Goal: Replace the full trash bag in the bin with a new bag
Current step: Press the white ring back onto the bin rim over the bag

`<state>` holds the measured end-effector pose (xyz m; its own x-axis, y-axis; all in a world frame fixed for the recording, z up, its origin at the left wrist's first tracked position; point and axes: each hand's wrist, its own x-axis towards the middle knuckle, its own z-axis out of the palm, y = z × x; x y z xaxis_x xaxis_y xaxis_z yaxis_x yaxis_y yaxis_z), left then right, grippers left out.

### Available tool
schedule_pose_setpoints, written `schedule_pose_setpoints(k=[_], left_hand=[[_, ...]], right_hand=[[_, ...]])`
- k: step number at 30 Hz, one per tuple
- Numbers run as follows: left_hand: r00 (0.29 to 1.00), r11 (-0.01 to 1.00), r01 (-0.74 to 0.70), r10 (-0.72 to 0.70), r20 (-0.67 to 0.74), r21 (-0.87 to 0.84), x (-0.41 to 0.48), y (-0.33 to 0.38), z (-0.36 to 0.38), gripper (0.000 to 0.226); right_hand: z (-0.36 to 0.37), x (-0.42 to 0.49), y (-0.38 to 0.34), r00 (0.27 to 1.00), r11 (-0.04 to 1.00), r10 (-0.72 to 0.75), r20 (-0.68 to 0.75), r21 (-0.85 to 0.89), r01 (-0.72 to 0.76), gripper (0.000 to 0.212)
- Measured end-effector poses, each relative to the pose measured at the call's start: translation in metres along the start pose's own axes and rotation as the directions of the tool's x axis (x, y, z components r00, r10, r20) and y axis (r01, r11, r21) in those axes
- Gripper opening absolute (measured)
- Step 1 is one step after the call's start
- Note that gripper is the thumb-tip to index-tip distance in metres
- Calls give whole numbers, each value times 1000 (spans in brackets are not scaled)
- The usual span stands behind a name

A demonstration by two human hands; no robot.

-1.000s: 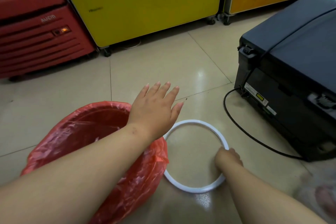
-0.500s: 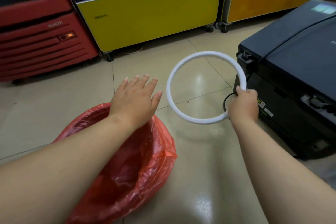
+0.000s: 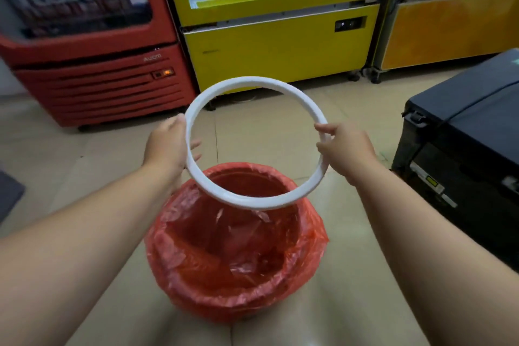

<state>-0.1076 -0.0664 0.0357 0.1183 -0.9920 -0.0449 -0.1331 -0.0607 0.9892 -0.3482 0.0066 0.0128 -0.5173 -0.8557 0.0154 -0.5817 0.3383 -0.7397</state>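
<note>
A round bin stands on the floor, lined with a red plastic bag (image 3: 236, 270) whose edge is folded down over the rim. The bin's own wall is hidden under the plastic. Above its far side I hold a white plastic ring (image 3: 254, 91), tilted toward me. My left hand (image 3: 168, 146) grips the ring's left side, fingers showing through the hoop. My right hand (image 3: 344, 146) pinches its right side between thumb and fingers.
A red cooler (image 3: 92, 64) stands at the back left, a yellow display freezer (image 3: 278, 48) behind the bin, an orange one (image 3: 449, 28) at the back right. A black machine (image 3: 463, 154) sits close on the right. Beige tiled floor (image 3: 92, 166) surrounds the bin.
My right hand lifted the ring off the floor and brought it over the bin. My left hand left the bag's rim and took hold of the ring's left side.
</note>
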Motion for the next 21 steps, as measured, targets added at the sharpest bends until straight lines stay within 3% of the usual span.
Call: schedule_pose_setpoints(k=[3,6,9,12,21], left_hand=[[998,999,24,-22,-57,29,-6,-20,-29,33],[997,975,-9,27,-76,221,-12,-42,-59,26],[996,925,-55,76,-42,376,-25,-60,-77,25],[999,906,-50,50,11,420,-40,-72,-86,27],[997,876,4,-39,61,482,-54,-88,-85,29]], right_hand=[[15,-16,-10,995,997,-50,83,-56,54,47],[23,-31,-15,985,986,-60,160,-141,83,52],[27,-43,-15,973,949,-52,223,-294,118,25],[31,-56,-11,962,908,-22,273,-396,134,14],[36,-75,-5,938,870,91,333,-486,89,15]])
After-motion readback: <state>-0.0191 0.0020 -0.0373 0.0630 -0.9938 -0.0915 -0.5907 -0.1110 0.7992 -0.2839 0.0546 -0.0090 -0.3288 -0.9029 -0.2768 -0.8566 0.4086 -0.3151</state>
